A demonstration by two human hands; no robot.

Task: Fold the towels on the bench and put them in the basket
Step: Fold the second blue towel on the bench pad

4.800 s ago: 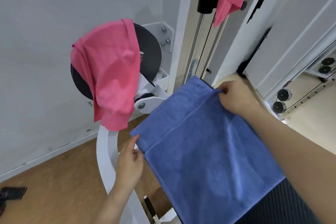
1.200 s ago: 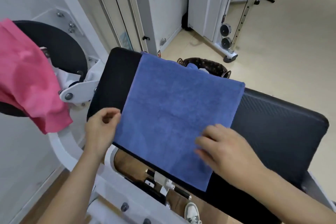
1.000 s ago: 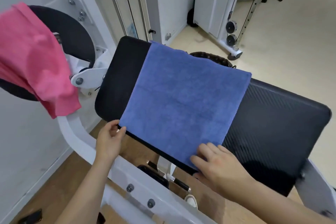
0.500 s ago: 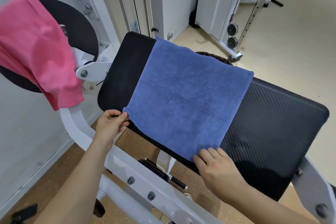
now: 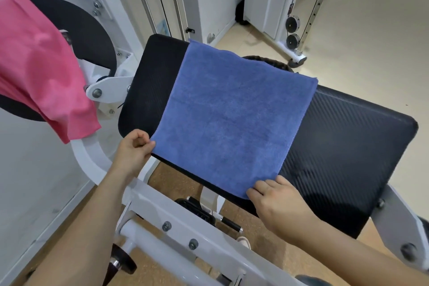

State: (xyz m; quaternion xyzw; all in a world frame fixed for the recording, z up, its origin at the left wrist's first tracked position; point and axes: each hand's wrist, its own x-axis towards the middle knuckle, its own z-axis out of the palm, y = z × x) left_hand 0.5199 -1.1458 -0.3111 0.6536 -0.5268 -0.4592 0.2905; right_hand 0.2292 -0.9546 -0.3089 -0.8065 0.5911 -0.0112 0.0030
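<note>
From my remote seat I see the blue towel [image 5: 232,118] lying flat as a folded square on the black padded table [image 5: 348,141], toward its left half, its near edge overhanging the pad a little. The left hand [image 5: 132,153] pinches the towel's near-left corner, fingers curled tight around it. The right hand [image 5: 278,202] is on the near-right corner — its fingers [image 5: 257,189] bent over the top of the cloth and gripping it, the thumb out of my sight. Just past the towel's far edge a dark woven basket [image 5: 274,62] rim peeks out, mostly hidden. To the left, a pink towel [image 5: 39,72] drapes over a black disc on the white machine frame [image 5: 185,223].
</note>
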